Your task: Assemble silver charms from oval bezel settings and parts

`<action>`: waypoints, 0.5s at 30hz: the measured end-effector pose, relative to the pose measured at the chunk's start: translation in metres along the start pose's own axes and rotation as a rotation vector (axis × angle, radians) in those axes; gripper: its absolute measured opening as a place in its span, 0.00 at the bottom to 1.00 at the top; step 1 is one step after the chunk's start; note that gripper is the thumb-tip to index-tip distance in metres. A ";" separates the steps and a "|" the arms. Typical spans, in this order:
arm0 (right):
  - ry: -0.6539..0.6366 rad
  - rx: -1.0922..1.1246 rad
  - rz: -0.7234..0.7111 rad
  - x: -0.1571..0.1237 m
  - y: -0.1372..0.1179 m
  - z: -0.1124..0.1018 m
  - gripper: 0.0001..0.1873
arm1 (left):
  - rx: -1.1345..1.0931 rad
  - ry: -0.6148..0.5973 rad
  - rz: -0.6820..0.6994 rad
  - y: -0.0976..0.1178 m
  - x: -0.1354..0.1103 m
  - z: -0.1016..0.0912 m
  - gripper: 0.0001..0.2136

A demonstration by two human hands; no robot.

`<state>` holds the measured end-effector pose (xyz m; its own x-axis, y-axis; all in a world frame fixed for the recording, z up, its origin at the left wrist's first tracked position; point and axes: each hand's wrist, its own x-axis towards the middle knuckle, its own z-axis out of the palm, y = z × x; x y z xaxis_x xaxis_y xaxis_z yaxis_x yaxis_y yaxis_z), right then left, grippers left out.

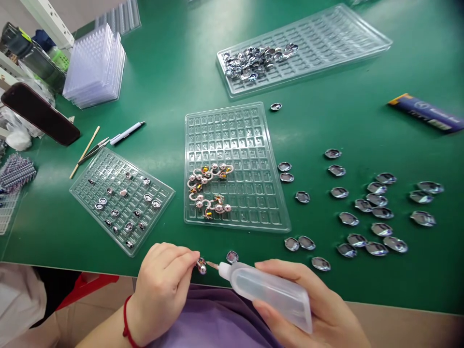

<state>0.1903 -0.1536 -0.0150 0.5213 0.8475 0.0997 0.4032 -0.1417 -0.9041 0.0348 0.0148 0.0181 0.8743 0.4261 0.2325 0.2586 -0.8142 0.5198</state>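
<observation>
Near the table's front edge, my left hand (165,282) is closed, pinching a small shiny metal piece (202,265) between thumb and fingertips. My right hand (308,299) grips a translucent squeeze bottle (270,292) lying nearly level. The bottle's thin tip points left and is at the metal piece; whether they touch I cannot tell. Just behind the bottle's neck sits an oval silver part (232,256). Beyond both hands is a clear compartment tray (250,193) with several small pieces with white loops and orange bits (206,176) in its left part.
Many loose silver oval parts (377,200) lie to the right. A smaller tray (119,179) with metal bits stands left, near a pen (126,133), tweezers (92,150) and a phone (39,113). Farther back are stacked trays (96,67), a long tray (326,43) and a blue package (427,113).
</observation>
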 end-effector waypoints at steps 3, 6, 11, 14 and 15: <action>0.002 -0.006 0.006 0.000 0.000 -0.001 0.12 | 0.003 0.001 0.000 0.000 0.000 0.000 0.09; -0.007 -0.020 0.010 -0.001 -0.001 -0.001 0.12 | 0.004 0.006 0.000 0.000 0.001 0.000 0.09; -0.010 -0.049 0.004 -0.002 0.000 0.000 0.11 | 0.007 0.006 0.003 0.001 0.002 -0.001 0.09; -0.018 -0.046 0.000 -0.003 0.000 0.000 0.11 | 0.005 0.004 0.003 0.001 0.002 0.000 0.09; -0.019 -0.044 -0.003 -0.003 0.000 0.000 0.11 | 0.005 0.004 0.002 0.001 0.001 0.000 0.09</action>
<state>0.1881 -0.1561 -0.0151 0.5058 0.8575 0.0940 0.4378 -0.1613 -0.8845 0.0364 0.0141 0.0191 0.8733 0.4258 0.2368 0.2586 -0.8170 0.5155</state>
